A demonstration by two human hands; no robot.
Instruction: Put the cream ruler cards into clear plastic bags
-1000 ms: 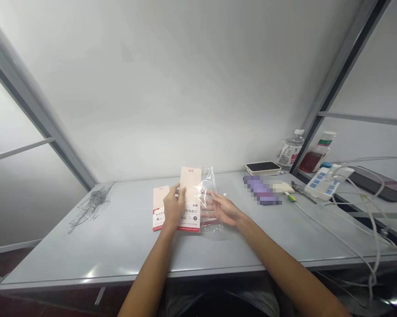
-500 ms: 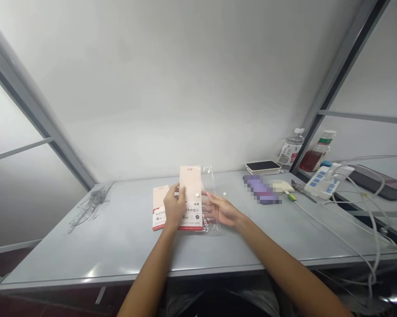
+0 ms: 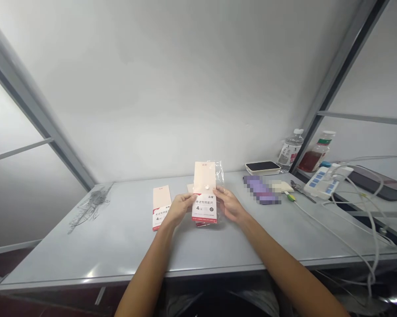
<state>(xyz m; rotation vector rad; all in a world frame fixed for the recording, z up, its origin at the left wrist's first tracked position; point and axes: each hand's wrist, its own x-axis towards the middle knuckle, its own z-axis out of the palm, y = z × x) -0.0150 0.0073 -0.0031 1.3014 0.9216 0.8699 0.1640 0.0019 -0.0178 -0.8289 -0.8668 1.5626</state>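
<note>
A pale pink, white and red ruler-set packet (image 3: 204, 180) is held upright just above the table, with a small white round spot on its front. My left hand (image 3: 181, 208) pinches its left edge, and my right hand (image 3: 229, 204) is closed at its right edge. Behind it, a clear plastic bag (image 3: 220, 174) shows on the right; whether the packet is inside the bag I cannot tell. Part of another packet shows behind the held one, mostly hidden. A matching packet (image 3: 161, 198) lies to the left, its lower right corner covered by my left hand.
The grey table (image 3: 119, 246) meets a white wall. At right are a phone-like device (image 3: 263, 167), a blurred purple packet (image 3: 261, 189), a clear bottle (image 3: 290, 152), a power strip (image 3: 327, 180) and loose cables. Dark scribble-like strands (image 3: 94, 204) lie at left.
The held packet and clear bag have moved right and slightly up. My left hand has shifted from the packet's front to its left edge; my right hand now grips the right edge.
</note>
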